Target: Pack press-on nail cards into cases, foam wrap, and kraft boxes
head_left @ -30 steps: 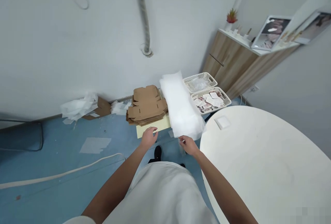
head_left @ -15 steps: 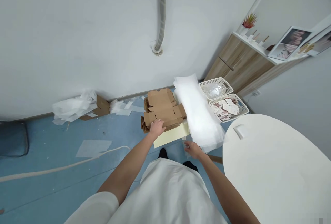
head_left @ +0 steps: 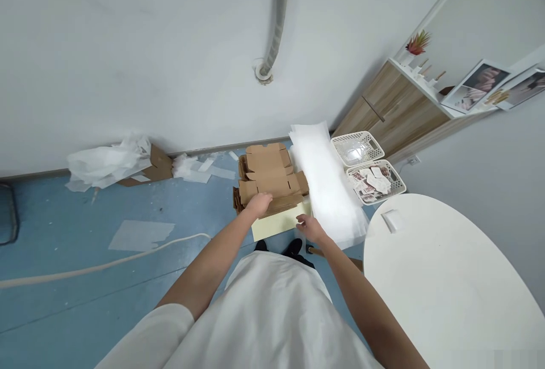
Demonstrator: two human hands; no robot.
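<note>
A stack of brown cardboard boxes (head_left: pixel 269 166), folded flat with cut flaps and slots, lies on a pale yellow board (head_left: pixel 272 226) in front of me. My left hand (head_left: pixel 259 204) is closed over the near edge of the top cardboard box, its fingertips partly hidden. Over the right end of the yellow board, my right hand (head_left: pixel 311 227) holds nothing; its fingers are bent but apart. Just beyond it lies a pile of white foam sheets (head_left: pixel 326 181).
Two white baskets stand at the right: one (head_left: pixel 378 145) with clear plastic bags, one (head_left: pixel 398 186) with printed cards. A round white table (head_left: pixel 443 278) is close on my right, a wooden cabinet (head_left: pixel 395 96) behind. Scrap wrapping (head_left: pixel 110 162) and a pale cord (head_left: pixel 128 260) lie on the blue floor.
My right hand has moved forward and slightly left, to the yellow board's right end. My left hand stays at the cardboard's near edge. My feet and the view have shifted a little.
</note>
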